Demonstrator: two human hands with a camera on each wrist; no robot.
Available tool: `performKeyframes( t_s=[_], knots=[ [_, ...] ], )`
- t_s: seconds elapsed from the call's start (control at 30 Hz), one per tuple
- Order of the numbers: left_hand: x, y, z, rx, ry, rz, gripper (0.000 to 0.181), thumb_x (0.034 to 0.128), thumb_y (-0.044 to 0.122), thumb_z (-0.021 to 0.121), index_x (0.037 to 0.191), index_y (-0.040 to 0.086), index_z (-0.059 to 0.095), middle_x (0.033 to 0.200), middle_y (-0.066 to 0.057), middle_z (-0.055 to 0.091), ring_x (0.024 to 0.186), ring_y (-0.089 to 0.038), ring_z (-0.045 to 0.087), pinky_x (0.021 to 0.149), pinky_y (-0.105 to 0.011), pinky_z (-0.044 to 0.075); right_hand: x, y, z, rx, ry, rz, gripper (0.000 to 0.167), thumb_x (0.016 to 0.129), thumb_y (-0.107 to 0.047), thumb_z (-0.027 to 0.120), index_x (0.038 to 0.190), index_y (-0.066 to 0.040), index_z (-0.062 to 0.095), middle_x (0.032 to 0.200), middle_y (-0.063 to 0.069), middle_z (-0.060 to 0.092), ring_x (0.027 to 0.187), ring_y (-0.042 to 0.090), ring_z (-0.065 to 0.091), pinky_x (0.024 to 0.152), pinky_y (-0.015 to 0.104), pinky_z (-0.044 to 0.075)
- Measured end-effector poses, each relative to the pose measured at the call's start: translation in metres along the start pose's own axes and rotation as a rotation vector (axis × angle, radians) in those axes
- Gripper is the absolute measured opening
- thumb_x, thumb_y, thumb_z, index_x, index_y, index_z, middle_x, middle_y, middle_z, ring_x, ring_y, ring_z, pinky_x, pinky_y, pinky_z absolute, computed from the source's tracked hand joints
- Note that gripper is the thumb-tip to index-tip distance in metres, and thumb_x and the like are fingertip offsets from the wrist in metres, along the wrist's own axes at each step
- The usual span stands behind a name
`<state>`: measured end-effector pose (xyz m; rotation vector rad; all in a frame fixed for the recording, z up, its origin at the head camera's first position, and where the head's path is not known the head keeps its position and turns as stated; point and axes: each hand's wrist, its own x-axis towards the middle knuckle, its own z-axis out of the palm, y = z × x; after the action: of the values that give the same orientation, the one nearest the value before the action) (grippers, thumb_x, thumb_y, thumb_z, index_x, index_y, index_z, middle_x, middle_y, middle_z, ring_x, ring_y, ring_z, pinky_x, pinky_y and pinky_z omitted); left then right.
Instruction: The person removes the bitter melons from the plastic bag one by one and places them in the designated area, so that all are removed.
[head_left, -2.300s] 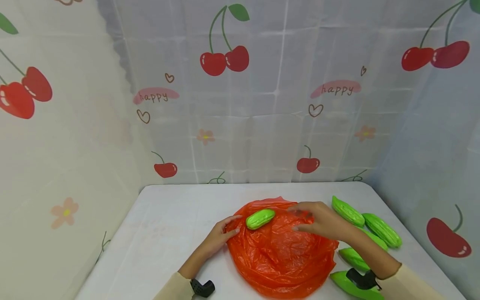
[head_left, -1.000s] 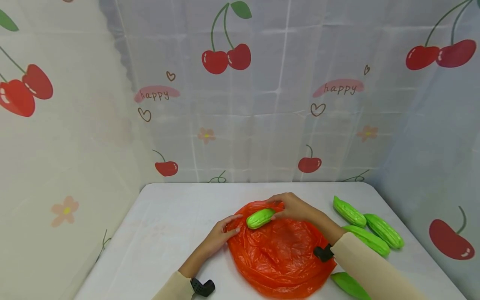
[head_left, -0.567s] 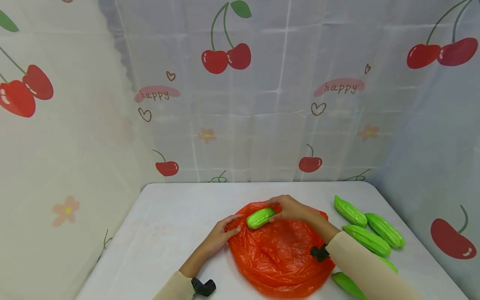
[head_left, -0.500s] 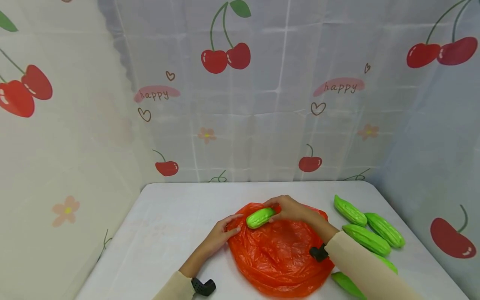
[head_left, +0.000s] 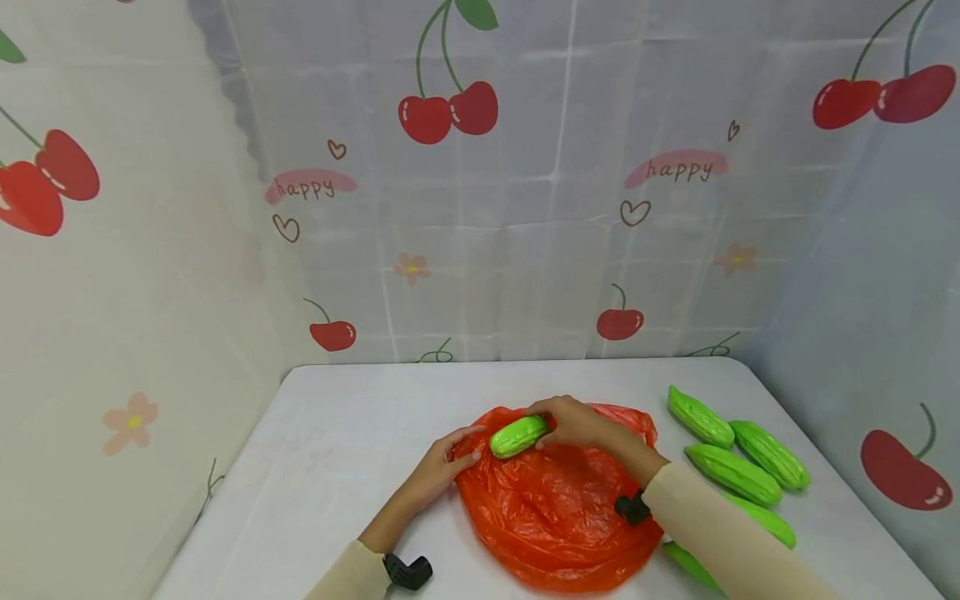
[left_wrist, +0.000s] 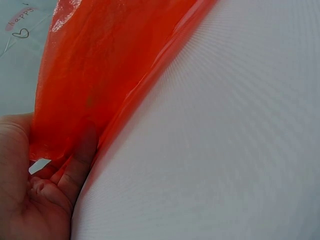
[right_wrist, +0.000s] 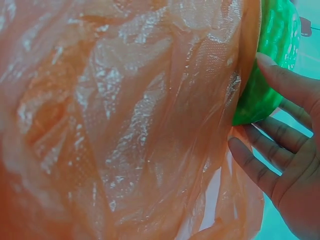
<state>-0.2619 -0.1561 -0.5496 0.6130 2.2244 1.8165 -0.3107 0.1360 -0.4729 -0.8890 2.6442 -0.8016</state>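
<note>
A red plastic bag (head_left: 558, 508) lies bunched on the white table, and a green bitter melon (head_left: 517, 437) sits at its back left part. My left hand (head_left: 437, 471) holds the bag's left edge between thumb and fingers; the left wrist view shows the red film (left_wrist: 110, 65) passing between them. My right hand (head_left: 573, 423) grips the melon's right end. In the right wrist view the thumb lies on one side of the melon (right_wrist: 272, 60) and the fingers on the other, partly hidden behind it. The bag film covers part of the melon there.
Several more bitter melons (head_left: 733, 475) lie on the table (head_left: 360, 433) to the right of the bag, the nearest partly hidden under the right sleeve (head_left: 727, 533). A cherry-printed curtain (head_left: 510, 275) stands behind the table and along both sides.
My right hand has come left and down from above the bag to the melon's right end and taken hold of it. The left hand has stayed at the bag's edge.
</note>
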Motion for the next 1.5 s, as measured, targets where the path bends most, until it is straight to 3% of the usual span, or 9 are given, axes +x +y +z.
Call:
performKeyframes(
  t_s=[0.3, 0.63, 0.87, 1.17, 1.5],
  knots=[
    [-0.001, 0.001, 0.0, 0.003, 0.006, 0.0, 0.045, 0.1017, 0.023, 0.063, 0.145, 0.018, 0.055, 0.154, -0.008, 0.046, 0.138, -0.03, 0.047, 0.102, -0.03, 0.05, 0.003, 0.002, 0.003, 0.017, 0.002, 0.035, 0.05, 0.085, -0.008, 0.082, 0.133, -0.011, 0.067, 0.124, 0.001, 0.069, 0.112, 0.022, 0.063, 0.099, 0.046, 0.053],
    [-0.003, 0.001, 0.001, 0.001, 0.008, -0.006, 0.045, 0.1016, 0.023, 0.063, 0.146, 0.018, 0.055, 0.154, -0.008, 0.047, 0.14, -0.029, 0.045, 0.104, -0.029, 0.048, 0.002, 0.001, 0.003, -0.057, 0.011, -0.028, 0.043, 0.085, -0.013, 0.083, 0.125, -0.008, 0.069, 0.114, -0.001, 0.07, 0.099, 0.016, 0.062, 0.092, 0.04, 0.055],
    [-0.002, 0.0, 0.001, 0.013, 0.015, -0.001, 0.045, 0.1011, 0.023, 0.064, 0.145, 0.019, 0.056, 0.153, -0.007, 0.048, 0.139, -0.028, 0.045, 0.107, -0.031, 0.046, 0.0, 0.002, 0.0, -0.064, 0.049, 0.03, 0.044, 0.082, -0.021, 0.086, 0.123, -0.013, 0.071, 0.111, -0.004, 0.07, 0.097, 0.013, 0.063, 0.091, 0.039, 0.056],
    [-0.001, 0.003, 0.001, 0.011, 0.013, 0.006, 0.045, 0.1015, 0.02, 0.063, 0.146, 0.018, 0.055, 0.151, -0.008, 0.049, 0.129, -0.025, 0.054, 0.099, -0.026, 0.05, -0.011, -0.006, -0.016, -0.089, 0.114, -0.038, 0.041, 0.083, -0.023, 0.086, 0.12, -0.013, 0.073, 0.107, -0.003, 0.073, 0.095, 0.014, 0.065, 0.087, 0.039, 0.058],
    [-0.002, 0.002, 0.001, 0.01, 0.009, 0.006, 0.045, 0.1019, 0.023, 0.063, 0.146, 0.019, 0.054, 0.154, -0.008, 0.047, 0.134, -0.029, 0.051, 0.1, -0.031, 0.051, -0.029, -0.002, -0.028, -0.081, 0.148, -0.008, 0.038, 0.083, -0.028, 0.086, 0.115, -0.012, 0.073, 0.102, -0.006, 0.071, 0.091, 0.013, 0.064, 0.084, 0.038, 0.058]
  ],
)
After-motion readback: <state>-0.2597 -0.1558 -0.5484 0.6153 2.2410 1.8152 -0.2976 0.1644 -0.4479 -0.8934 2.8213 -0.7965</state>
